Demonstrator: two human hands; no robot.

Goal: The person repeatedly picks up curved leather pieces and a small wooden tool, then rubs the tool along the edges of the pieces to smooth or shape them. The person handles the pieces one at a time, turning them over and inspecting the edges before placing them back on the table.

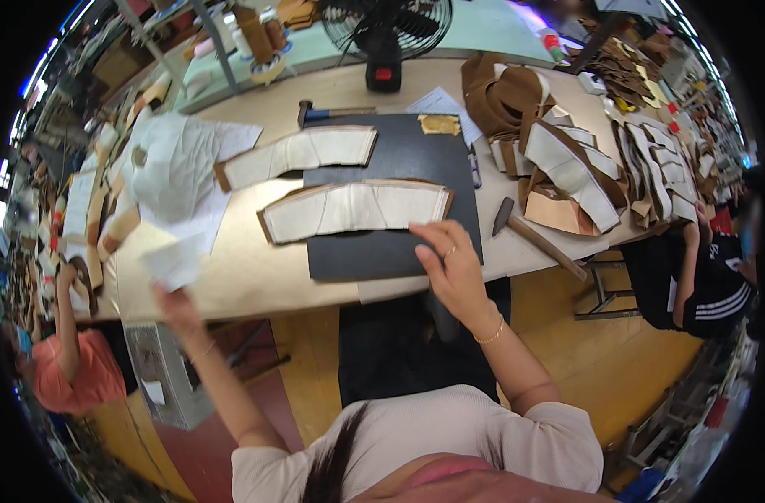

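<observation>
Head view: right hand [451, 270] touching black mat [391, 251] just below curved leather panel [355, 210].

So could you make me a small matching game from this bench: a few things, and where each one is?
Things:
1. fan
2. hammer
3. white paper
4. black mat

Places:
A. in the left hand
B. under the right hand
C. far edge of the bench
D. right of the mat

Pairs: 1-C, 2-D, 3-A, 4-B

We count two hammers [535, 237], [332, 111], two long curved pieces [355, 209], [299, 155] by one black mat [399, 251], and one fan [388, 29].
</observation>
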